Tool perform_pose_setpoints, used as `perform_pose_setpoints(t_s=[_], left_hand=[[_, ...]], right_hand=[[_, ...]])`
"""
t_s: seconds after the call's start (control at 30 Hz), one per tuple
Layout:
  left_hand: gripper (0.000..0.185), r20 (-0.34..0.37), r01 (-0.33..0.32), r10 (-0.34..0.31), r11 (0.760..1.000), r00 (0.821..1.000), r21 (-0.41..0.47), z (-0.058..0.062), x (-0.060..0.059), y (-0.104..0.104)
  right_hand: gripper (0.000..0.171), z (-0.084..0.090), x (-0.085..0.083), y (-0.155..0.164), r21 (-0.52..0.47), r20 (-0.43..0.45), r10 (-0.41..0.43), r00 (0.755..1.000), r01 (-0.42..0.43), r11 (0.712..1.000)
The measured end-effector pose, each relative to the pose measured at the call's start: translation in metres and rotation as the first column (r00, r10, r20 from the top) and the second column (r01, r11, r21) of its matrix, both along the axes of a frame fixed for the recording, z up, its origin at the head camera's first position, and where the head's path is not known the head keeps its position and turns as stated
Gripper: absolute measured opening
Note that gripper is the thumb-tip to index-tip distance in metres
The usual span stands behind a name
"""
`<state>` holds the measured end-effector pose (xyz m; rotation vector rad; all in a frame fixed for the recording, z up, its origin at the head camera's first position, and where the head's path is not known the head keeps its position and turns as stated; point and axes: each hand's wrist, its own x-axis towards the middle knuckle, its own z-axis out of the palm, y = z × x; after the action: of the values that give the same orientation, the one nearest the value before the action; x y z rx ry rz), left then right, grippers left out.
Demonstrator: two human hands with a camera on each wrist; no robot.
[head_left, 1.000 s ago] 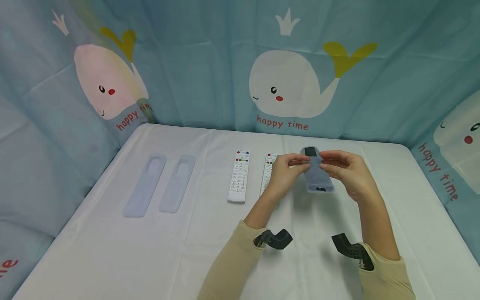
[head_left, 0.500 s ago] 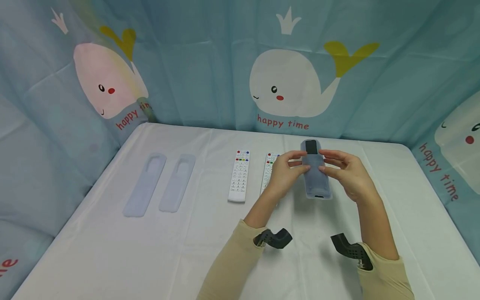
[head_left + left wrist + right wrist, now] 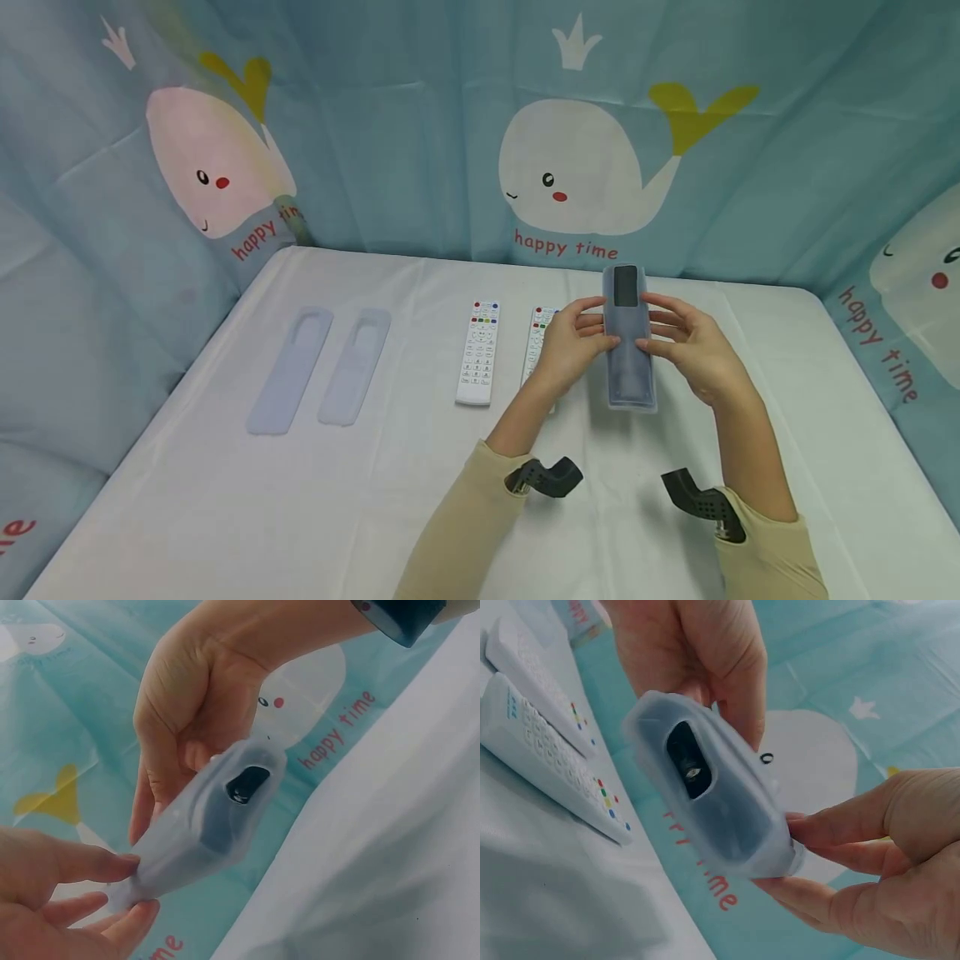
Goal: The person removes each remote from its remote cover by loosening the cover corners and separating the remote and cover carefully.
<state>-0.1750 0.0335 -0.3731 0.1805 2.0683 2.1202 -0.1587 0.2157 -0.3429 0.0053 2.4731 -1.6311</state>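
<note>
Both hands hold a dark remote control inside a translucent silicone cover [image 3: 630, 367] above the right part of the table. My left hand [image 3: 566, 346] pinches its left edge between thumb and fingers; my right hand [image 3: 697, 350] pinches the right edge likewise. Through an opening near the cover's far end shows the remote's black surface [image 3: 626, 287]. At the near end, a smaller hole [image 3: 247, 784] shows in the left wrist view, with black inside. The side turned away from the head camera is hidden there.
Two white remote controls lie left of the hands, one in full view [image 3: 478, 354], the other [image 3: 534, 350] partly behind the left hand. Farther left lie two flat translucent covers [image 3: 291, 375]. A blue whale-print curtain [image 3: 420, 167] hangs behind the white-clothed table [image 3: 420, 500].
The covered remote has tilted: its far end has moved up and its near end down in the head view, so its face shows longer. The hands stay almost in place.
</note>
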Motion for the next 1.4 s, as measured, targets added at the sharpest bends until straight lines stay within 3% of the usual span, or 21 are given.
perform_pose_setpoints(t_s=[0.57, 0.9, 1.4], left_hand=[[0.064, -0.015, -0.026, 0.025, 0.998, 1.000, -0.052, 0.0011, -0.0009, -0.0002], [0.053, -0.036, -0.025, 0.022, 0.996, 0.999, -0.088, -0.0023, -0.0016, -0.0003], [0.041, -0.027, -0.032, 0.031, 0.998, 0.999, -0.049, -0.0045, -0.0021, 0.0010]], right_hand=[[0.082, -0.0017, -0.0001, 0.0009, -0.023, -0.028, -0.015, 1.000, 0.014, 1.000], [0.076, -0.0013, 0.0008, -0.0004, 0.004, -0.040, -0.044, 0.998, 0.044, 0.999], [0.066, -0.0026, 0.0019, 0.0010, -0.017, -0.069, -0.064, 0.996, 0.063, 0.998]])
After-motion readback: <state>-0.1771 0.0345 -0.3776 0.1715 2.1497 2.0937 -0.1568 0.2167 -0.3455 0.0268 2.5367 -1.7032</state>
